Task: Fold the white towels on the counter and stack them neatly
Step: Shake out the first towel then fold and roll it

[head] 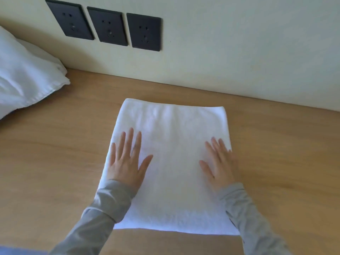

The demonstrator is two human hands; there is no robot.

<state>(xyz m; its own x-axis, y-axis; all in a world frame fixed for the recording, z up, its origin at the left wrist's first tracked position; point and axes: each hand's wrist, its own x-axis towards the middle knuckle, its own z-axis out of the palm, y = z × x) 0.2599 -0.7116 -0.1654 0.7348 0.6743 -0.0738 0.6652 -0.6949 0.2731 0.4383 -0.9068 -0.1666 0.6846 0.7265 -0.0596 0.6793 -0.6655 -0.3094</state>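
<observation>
A white towel (171, 144) lies flat on the wooden counter (276, 153) as a folded rectangle, its far edge near the wall. My left hand (127, 161) rests palm down on the towel's left side with fingers straight and spread. My right hand (219, 164) lies flat on the right side, near the right edge. Both arms wear grey sleeves. A heap of white cloth (24, 76) sits at the far left of the counter.
Three black wall sockets (108, 27) sit on the pale wall above the counter's back edge. Bare wood shows to the left and right of the towel. A strip of blue shows at the bottom left corner.
</observation>
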